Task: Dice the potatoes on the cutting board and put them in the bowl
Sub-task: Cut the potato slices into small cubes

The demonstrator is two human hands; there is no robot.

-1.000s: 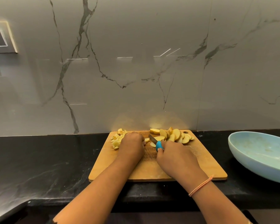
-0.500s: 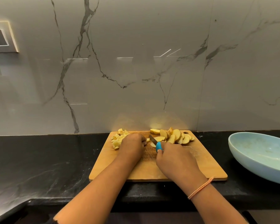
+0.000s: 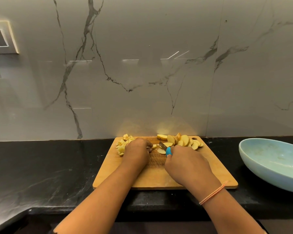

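A wooden cutting board (image 3: 215, 169) lies on the black counter. Potato slices (image 3: 184, 141) are heaped at its far right, and a pile of diced potato (image 3: 123, 144) sits at its far left. My left hand (image 3: 137, 152) is curled over a potato piece (image 3: 154, 146) near the board's far middle, holding it down. My right hand (image 3: 184, 164) grips a knife with a blue handle (image 3: 168, 151); its dark blade (image 3: 162, 144) points away toward the slices. A light blue bowl (image 3: 269, 164) stands to the right of the board with nothing visible in it.
The black stone counter (image 3: 41, 171) extends left of the board and ends at a front edge near me. A grey marble backsplash (image 3: 142, 73) rises right behind the board. A switch plate (image 3: 2, 38) is on the wall at the far left.
Both hands have stayed in nearly the same place at the board's far middle; the knife blade has shifted only slightly among the slices.
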